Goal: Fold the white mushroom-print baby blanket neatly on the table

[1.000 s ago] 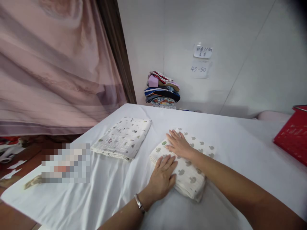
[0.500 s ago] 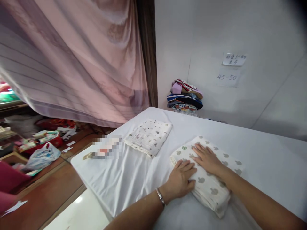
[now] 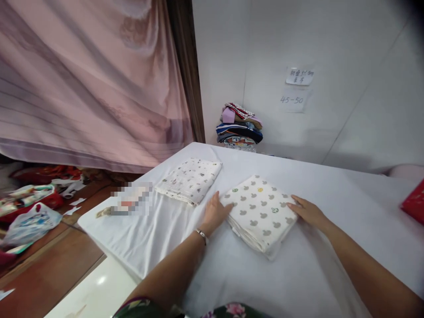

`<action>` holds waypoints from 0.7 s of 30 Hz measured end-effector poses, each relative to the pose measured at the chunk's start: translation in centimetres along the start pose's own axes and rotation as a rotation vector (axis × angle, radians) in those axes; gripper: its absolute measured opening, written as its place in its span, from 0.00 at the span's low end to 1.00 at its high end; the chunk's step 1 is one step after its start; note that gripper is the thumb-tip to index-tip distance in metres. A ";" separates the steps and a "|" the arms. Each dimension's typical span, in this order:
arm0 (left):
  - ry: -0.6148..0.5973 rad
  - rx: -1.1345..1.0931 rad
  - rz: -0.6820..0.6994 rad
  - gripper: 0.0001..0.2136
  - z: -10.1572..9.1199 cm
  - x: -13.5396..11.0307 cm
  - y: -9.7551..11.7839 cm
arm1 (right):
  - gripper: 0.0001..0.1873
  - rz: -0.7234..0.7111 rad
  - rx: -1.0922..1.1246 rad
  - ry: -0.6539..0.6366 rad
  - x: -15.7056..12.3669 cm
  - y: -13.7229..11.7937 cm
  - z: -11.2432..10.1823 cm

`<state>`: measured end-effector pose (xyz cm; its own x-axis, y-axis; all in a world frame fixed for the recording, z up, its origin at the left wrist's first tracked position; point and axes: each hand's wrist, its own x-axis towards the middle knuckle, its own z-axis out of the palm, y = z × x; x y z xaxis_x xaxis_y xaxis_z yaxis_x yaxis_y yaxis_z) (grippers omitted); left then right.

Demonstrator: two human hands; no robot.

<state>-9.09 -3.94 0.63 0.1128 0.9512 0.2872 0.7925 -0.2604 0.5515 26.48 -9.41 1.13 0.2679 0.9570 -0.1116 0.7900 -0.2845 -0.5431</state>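
Note:
A folded white cloth with grey mushroom-like prints (image 3: 258, 207) lies flat on the white-covered table (image 3: 179, 240). At its left corner is my left hand (image 3: 216, 213), fingers stretched out along the side and thumb against the edge. My right hand (image 3: 308, 212) touches the opposite corner, its fingers extended and somewhat apart. Several layers show along the cloth's near edge. To the left, apart from my hands, rests a second folded white cloth with small scattered prints (image 3: 190, 180).
A pixelated item (image 3: 132, 199) lies near the table's left edge. Behind the table rises a stack of folded clothes (image 3: 240, 126) against the wall. A red object (image 3: 414, 203) stands at far right. A plastic bag (image 3: 33, 223) sits on the floor at left.
The mushroom-print cloth has been folded over into a smaller, squarer shape. My hands have gone from lying flat on top of it to its left and right corners. The view has shifted rightward.

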 end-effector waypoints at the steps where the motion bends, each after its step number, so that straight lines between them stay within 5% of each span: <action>1: -0.053 -0.015 -0.049 0.32 -0.1 0.3 -0.2 | 0.39 0.032 0.032 -0.004 0.2 -0.2 -0.3; 8: -0.277 -0.112 -0.147 0.32 0.0 2.8 0.4 | 0.30 0.103 0.328 -0.104 -0.9 0.3 -1.7; 13: -0.303 -0.184 -0.069 0.31 2.3 8.3 2.5 | 0.26 0.223 0.461 -0.144 -5.5 0.6 -1.9; 17: -0.330 -0.209 -0.060 0.29 4.6 11.7 4.1 | 0.22 0.211 0.440 -0.085 -8.0 0.3 -1.1; 21: -0.306 -0.203 -0.086 0.32 4.7 11.0 3.7 | 0.22 0.129 0.326 0.057 -8.2 0.7 -0.2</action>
<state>-2.12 6.35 2.18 0.2489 0.9685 0.0027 0.6752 -0.1755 0.7165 24.97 -17.48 1.81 0.3915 0.9070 -0.1552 0.5322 -0.3608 -0.7658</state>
